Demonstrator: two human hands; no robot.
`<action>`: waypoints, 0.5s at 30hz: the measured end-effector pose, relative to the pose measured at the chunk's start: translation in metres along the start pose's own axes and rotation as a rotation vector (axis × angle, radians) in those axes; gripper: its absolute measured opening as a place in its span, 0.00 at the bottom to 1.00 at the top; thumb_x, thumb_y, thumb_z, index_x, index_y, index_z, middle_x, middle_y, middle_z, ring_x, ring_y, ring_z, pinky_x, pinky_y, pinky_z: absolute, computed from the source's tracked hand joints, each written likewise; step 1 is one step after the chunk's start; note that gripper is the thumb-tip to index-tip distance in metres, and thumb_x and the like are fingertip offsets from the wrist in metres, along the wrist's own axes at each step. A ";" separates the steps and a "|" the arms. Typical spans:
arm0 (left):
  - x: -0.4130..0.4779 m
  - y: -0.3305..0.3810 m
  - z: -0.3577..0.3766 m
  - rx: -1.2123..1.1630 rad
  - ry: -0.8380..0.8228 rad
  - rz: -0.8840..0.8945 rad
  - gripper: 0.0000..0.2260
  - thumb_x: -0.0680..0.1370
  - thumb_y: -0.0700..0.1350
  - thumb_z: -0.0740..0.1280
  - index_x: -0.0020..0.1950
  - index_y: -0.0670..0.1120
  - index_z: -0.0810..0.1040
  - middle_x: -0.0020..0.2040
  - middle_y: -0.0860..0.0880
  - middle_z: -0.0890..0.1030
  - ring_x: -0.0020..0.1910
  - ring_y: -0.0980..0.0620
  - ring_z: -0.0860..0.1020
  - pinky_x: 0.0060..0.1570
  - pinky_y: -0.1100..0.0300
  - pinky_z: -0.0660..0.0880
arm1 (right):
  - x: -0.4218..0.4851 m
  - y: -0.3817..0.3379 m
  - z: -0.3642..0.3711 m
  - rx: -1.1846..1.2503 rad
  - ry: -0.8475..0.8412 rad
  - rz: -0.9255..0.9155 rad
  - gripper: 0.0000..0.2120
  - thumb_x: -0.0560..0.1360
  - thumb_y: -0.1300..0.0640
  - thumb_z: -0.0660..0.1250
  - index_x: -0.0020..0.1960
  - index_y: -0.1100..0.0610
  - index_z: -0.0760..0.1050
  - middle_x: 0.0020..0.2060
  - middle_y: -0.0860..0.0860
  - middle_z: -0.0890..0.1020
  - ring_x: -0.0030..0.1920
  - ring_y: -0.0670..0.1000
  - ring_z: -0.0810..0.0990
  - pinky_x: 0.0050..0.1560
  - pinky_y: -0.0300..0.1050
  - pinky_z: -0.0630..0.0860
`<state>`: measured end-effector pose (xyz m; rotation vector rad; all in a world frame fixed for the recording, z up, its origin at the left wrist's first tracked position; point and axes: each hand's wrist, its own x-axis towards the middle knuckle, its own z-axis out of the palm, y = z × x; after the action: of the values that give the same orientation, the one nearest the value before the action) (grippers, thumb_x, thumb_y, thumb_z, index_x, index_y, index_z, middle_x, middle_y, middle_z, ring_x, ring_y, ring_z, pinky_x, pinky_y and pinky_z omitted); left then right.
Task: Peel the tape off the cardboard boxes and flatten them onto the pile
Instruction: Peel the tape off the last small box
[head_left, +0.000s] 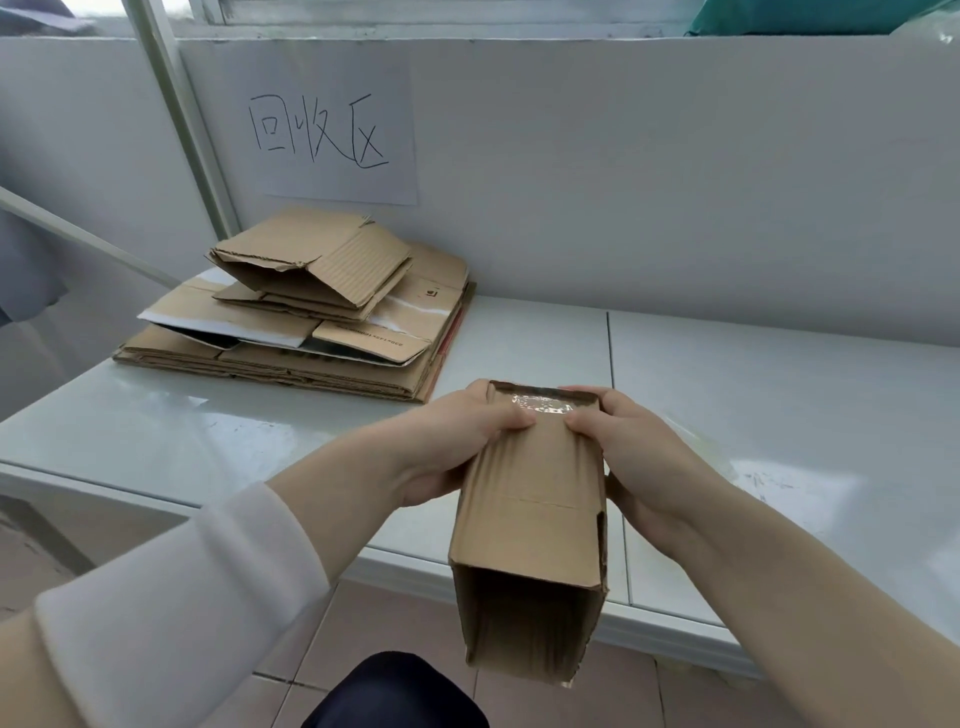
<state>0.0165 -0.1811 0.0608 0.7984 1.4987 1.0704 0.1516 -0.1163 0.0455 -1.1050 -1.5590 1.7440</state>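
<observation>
The cardboard box (530, 519) is held in the air over the near edge of the bench (260, 441), its open end facing the camera and its far end closed. The interior is dark; nothing inside can be made out. A patch of clear tape (540, 404) glints on the far end, its outline hard to trace. The left hand (462, 447) grips the box's left side and the right hand (623, 452) the right side — fingers of both clenched on the far end, thumbs pressed on the top panel beside the tape. Palms and remaining fingers are hidden behind the box. The pile of flattened cardboard (311, 322) lies at the bench's back left, against the wall, well apart from the box. Bare bench surface extends to the right. A handwritten paper sign (332, 132) hangs above the pile.
</observation>
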 end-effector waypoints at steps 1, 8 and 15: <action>0.001 -0.001 0.001 0.005 0.013 0.005 0.06 0.78 0.42 0.63 0.55 0.45 0.70 0.45 0.47 0.77 0.40 0.53 0.77 0.42 0.60 0.76 | 0.001 -0.001 0.000 0.002 0.005 0.007 0.13 0.77 0.63 0.57 0.59 0.54 0.72 0.48 0.50 0.77 0.40 0.46 0.75 0.34 0.39 0.69; 0.006 -0.001 0.007 0.038 0.071 0.009 0.09 0.78 0.41 0.63 0.57 0.44 0.68 0.46 0.45 0.75 0.40 0.51 0.76 0.41 0.58 0.76 | 0.003 -0.007 0.001 0.002 0.036 0.067 0.12 0.76 0.66 0.59 0.51 0.52 0.74 0.44 0.50 0.76 0.39 0.47 0.74 0.33 0.39 0.69; 0.003 0.001 0.007 0.022 0.081 -0.001 0.03 0.78 0.41 0.63 0.48 0.45 0.68 0.44 0.46 0.75 0.38 0.51 0.75 0.40 0.58 0.74 | -0.008 -0.016 -0.013 -0.502 0.209 -0.261 0.08 0.72 0.58 0.69 0.50 0.51 0.73 0.50 0.48 0.75 0.51 0.47 0.74 0.48 0.42 0.70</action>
<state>0.0232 -0.1766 0.0610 0.7774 1.5818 1.0981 0.1643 -0.1131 0.0634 -1.1988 -1.9575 1.0554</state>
